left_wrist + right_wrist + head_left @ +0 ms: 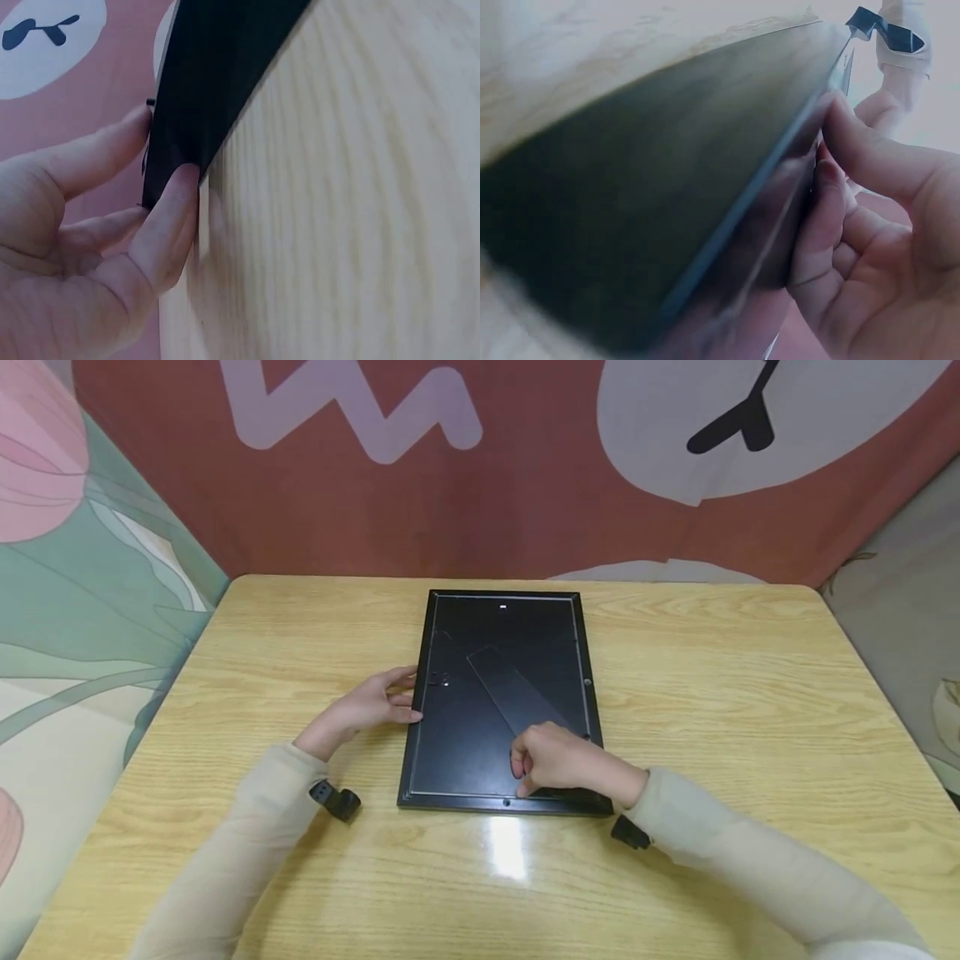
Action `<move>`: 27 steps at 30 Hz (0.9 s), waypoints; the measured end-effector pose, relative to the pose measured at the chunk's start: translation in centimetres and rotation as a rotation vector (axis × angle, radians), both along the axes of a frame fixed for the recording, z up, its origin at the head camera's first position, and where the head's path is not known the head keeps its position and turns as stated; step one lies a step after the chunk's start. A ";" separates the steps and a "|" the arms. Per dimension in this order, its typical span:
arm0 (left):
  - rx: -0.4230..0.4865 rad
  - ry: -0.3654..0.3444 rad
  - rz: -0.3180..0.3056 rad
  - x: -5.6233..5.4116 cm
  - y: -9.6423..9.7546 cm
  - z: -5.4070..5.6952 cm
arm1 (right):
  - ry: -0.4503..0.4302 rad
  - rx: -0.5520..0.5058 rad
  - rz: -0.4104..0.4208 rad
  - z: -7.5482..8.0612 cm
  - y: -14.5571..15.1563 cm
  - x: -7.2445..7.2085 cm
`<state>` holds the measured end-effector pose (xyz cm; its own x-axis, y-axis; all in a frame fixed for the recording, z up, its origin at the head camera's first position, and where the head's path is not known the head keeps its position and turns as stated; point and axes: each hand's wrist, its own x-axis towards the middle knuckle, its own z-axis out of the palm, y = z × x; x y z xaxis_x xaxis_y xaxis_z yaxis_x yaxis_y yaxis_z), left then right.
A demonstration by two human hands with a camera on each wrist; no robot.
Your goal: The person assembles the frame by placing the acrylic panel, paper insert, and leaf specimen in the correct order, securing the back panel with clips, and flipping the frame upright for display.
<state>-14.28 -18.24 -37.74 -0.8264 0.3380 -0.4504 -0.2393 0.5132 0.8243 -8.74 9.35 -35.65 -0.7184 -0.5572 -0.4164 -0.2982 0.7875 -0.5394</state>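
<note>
A black picture frame (495, 693) lies face down on the wooden table, its back panel and slanted stand leg (498, 681) showing. My left hand (378, 697) rests against the frame's left side, fingers fairly straight, fingertips right at the edge. In the left wrist view the left hand (97, 240) touches the black rim (202, 82). My right hand (551, 760) is over the lower right part of the back, fingers curled, thumb at the inner line of the bottom rim. In the right wrist view the right hand (877, 247) has its thumb against the pale inner strip (761, 176).
The wooden table (735, 693) extends around the frame. A patterned red cloth (525, 493) hangs behind the back edge, and a floral cloth (90, 635) hangs at the left. Black devices (335, 800) are strapped at both wrists.
</note>
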 end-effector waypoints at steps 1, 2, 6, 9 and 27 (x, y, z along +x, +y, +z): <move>0.018 -0.013 -0.009 0.0 -0.2 -0.1 | 0.003 -0.007 0.006 0.0 0.1 0.0; 0.032 -0.025 -0.015 0.0 -0.3 -0.1 | 0.006 -0.014 0.011 0.0 0.1 0.1; 0.065 -0.041 -0.024 0.2 -0.4 -0.2 | 0.016 -0.061 0.039 -0.2 0.6 0.1; 0.072 -0.043 -0.011 0.4 -0.3 -0.2 | 0.017 -0.129 0.075 -0.5 1.3 -0.1; 0.088 -0.073 -0.042 0.2 -0.4 -0.4 | 0.280 -0.013 0.266 -0.8 4.5 -0.7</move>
<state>-14.11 -18.61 -38.10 -0.7767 0.4124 -0.4760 -0.2805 0.4502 0.8477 -9.42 13.85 -36.47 -0.6327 -0.7436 -0.2162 -0.6286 0.6562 -0.4175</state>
